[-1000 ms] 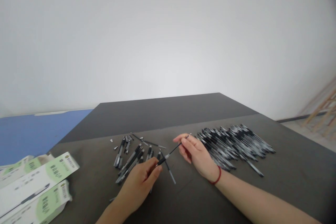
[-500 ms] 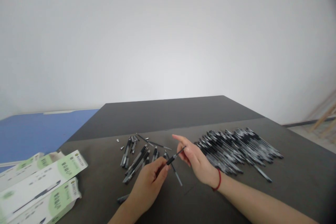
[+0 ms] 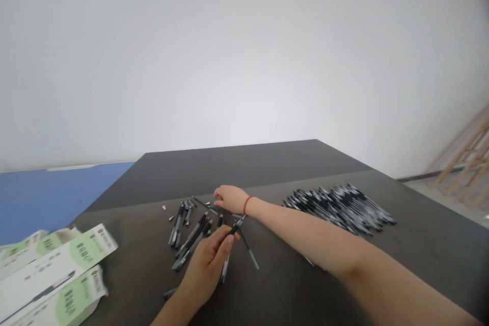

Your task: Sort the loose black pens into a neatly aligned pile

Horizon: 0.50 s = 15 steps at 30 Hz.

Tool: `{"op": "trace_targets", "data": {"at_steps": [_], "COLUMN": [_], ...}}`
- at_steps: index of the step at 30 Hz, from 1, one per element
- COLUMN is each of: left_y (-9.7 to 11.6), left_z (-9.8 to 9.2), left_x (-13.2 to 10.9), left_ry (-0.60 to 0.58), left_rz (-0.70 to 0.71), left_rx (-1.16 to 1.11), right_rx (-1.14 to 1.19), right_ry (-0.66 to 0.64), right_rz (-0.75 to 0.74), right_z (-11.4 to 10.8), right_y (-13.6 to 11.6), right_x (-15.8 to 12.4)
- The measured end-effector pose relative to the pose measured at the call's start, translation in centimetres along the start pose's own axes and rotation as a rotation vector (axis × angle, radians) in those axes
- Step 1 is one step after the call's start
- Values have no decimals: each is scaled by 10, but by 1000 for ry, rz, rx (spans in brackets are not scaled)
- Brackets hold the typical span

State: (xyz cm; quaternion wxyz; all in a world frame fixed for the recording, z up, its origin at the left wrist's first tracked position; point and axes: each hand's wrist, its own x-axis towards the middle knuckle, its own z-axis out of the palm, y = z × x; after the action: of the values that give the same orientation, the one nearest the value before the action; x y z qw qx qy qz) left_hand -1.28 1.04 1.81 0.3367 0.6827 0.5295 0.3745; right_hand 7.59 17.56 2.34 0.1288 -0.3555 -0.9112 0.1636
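My left hand [image 3: 206,265] is closed on a black pen barrel [image 3: 234,228] whose tip points up and right. My right hand [image 3: 229,197], with a red string at the wrist, reaches across to the far left, fingers down on small loose pen parts [image 3: 208,205] on the dark table [image 3: 267,285]. Whether it pinches one of them is hidden. Several unassembled pen barrels [image 3: 191,234] lie between the two hands.
A big heap of black pens [image 3: 340,208] lies at the right. White and green pen boxes [image 3: 53,275] sit at the left near edge. A thin refill [image 3: 248,249] lies by my left hand. Wooden frames [image 3: 466,158] stand at far right; blue floor [image 3: 46,198] lies left.
My right hand let go of the pen's refill end and stretched left and away to the small parts. My left hand kept the pen and dropped slightly.
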Motion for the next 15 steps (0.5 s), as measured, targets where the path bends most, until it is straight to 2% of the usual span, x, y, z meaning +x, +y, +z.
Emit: {"op": "trace_targets", "data": {"at_steps": [3, 6, 15], "left_y": [-5, -7, -5], "left_z": [-1, -1, 0], "left_x": [1, 1, 1], "left_ry": [-13, 0, -5], "left_rz": [-18, -20, 3], "left_rx": [-30, -28, -5], "right_rx": [-90, -152, -215], "right_ry": [-61, -112, -211], "right_rz": [-32, -56, -60], "right_z": [7, 7, -7], "right_y": [-13, -24, -37], "right_x": [24, 35, 29]}}
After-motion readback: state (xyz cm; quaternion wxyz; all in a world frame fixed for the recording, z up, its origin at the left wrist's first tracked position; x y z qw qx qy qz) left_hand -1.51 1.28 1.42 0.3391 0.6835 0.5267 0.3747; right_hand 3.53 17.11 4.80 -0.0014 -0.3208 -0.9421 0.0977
